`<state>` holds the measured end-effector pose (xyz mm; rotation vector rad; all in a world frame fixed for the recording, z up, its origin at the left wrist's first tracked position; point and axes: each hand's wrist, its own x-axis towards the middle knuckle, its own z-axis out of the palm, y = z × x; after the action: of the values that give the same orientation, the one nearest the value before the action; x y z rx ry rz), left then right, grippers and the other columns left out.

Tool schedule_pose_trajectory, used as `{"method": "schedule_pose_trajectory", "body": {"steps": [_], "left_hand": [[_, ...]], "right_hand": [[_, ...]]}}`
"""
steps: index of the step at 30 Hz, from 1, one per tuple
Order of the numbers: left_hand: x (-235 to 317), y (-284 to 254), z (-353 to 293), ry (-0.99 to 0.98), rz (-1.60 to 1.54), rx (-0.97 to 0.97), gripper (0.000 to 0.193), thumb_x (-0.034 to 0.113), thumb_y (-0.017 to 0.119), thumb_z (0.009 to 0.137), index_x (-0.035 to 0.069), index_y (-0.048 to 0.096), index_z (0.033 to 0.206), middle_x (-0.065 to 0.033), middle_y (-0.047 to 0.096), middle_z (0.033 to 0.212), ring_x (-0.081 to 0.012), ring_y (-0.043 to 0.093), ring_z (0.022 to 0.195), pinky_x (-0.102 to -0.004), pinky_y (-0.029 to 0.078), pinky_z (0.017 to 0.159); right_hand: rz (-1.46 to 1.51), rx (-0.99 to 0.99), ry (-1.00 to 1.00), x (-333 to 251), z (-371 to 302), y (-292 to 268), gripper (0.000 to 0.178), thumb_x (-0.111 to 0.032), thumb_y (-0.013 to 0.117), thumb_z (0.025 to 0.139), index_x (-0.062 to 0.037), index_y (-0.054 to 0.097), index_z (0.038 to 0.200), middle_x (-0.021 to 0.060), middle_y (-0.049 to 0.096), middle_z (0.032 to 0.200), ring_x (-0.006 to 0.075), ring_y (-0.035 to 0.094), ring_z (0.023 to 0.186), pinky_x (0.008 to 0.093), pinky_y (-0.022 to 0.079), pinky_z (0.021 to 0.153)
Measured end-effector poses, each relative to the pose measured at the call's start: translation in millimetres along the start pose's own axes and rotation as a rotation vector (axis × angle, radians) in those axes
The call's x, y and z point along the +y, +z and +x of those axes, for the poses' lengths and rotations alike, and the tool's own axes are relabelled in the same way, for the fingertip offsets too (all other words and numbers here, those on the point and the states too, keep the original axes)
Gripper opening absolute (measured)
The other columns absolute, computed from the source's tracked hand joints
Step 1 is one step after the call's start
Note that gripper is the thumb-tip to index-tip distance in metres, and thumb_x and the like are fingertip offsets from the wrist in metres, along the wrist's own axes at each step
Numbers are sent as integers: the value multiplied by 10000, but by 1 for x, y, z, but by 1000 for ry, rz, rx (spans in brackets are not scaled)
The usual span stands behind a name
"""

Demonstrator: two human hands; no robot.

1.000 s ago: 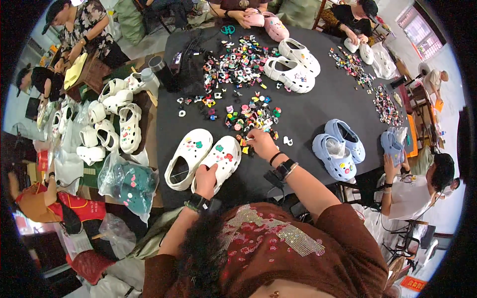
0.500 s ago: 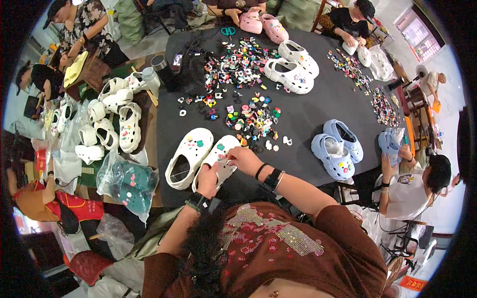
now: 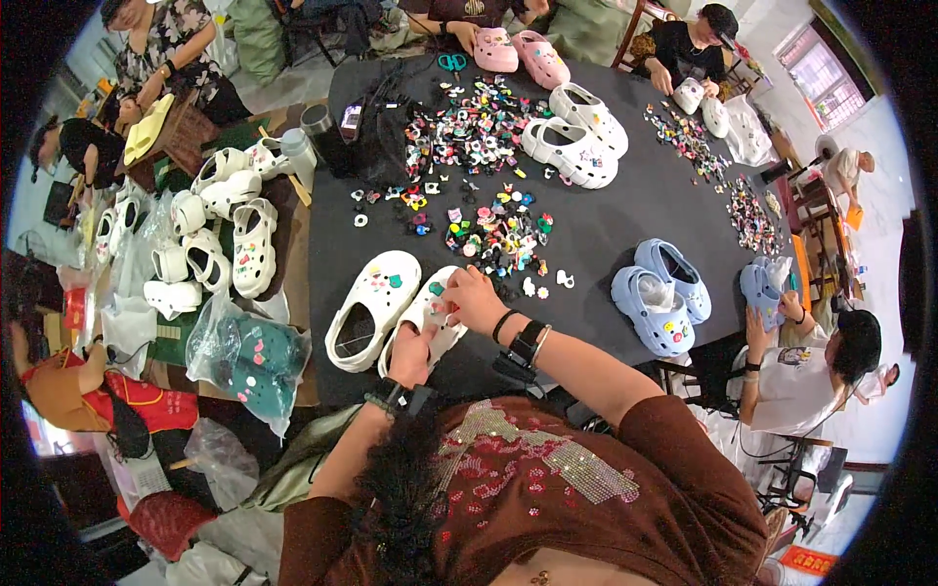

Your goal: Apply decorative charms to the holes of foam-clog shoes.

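Two white clogs lie side by side on the dark table in front of me, toes pointing away. The left clog (image 3: 375, 303) carries several small charms, among them a green one. Over the right clog (image 3: 422, 313) both my hands are at work. My left hand (image 3: 412, 355) grips its near inner side, thumb toward the opening. Closed in a pinch over the upper right side of the same clog is my right hand (image 3: 475, 299); its fingertips hide what they hold, if anything. A green charm shows on that clog's toe, just beside my fingers.
Loose charms (image 3: 498, 230) lie in heaps beyond the clogs. Blue clogs (image 3: 657, 317) stand at the right, white clogs (image 3: 575, 151) farther back. On the left table are more white clogs (image 3: 256, 249) and a bagged green pair (image 3: 256, 361). Several co-workers sit around.
My right hand has shifted slightly up and bent over the right clog's toe. My left hand has slid a little lower along its side. Both white clogs stay in place.
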<state>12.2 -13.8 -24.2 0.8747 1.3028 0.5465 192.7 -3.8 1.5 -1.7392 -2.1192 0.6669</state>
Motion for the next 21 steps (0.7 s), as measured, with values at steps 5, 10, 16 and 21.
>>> {"method": "schedule_pose_trajectory", "body": {"steps": [5,10,16,21], "left_hand": [[33,7,-22,52,202,-7,331,87,598,850,-63,514,1133,-139,616,1020,-190,591,857,-312,459,727],[3,1,-5,-17,-131,-62,320,42,574,868,-58,499,1163,-126,604,1084,-208,596,931,-326,467,790],[-14,1,4,0,-236,-80,292,38,577,880,-60,498,1143,-124,609,1065,-195,588,930,-319,467,798],[-7,11,-6,71,-164,17,254,47,581,872,-24,490,1098,-94,603,992,-155,585,818,-278,475,677]], "right_hand": [[-72,24,136,-7,4,-3,539,-176,851,510,-155,603,988,82,467,1250,372,343,1242,554,355,929],[-37,-167,223,-8,20,-7,985,-166,874,519,-237,359,1356,129,323,1440,416,271,1335,594,311,999],[-32,-259,266,-13,31,-10,1100,-132,888,472,-292,307,1392,86,398,1342,375,414,1210,538,395,941],[-101,-218,296,-12,33,-10,1045,-154,887,449,-302,357,1338,76,421,1295,353,423,1177,530,397,905]]}}
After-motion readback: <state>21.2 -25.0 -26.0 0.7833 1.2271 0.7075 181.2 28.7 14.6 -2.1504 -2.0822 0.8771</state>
